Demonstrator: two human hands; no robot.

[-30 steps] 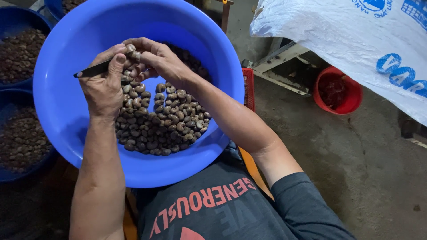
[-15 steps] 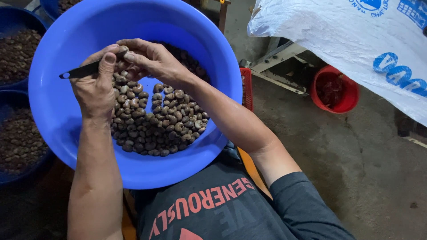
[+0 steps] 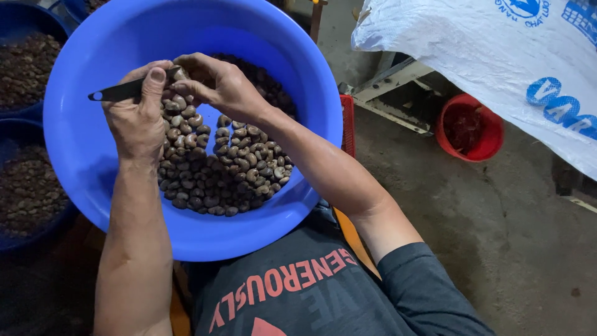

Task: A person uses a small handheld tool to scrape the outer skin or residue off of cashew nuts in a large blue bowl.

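In the head view, the left hand (image 3: 138, 118) is closed around a thin dark tool (image 3: 115, 93), whose tip sticks out past the thumb. Just beside it, the right hand (image 3: 221, 87) pinches a single nut (image 3: 180, 74) narrowly between its fingertips, touching the left hand's fingers. Both hands hover above the heap of nuts (image 3: 217, 168) lying below them in the blue basin (image 3: 87, 155). The nut looks light, hard and small, likely to slip, so a fingertip pinch on its curved sides seems best. Darker basins (image 3: 25, 186) sit beyond the left hand; a red bucket (image 3: 469, 127) stands well off from the right.
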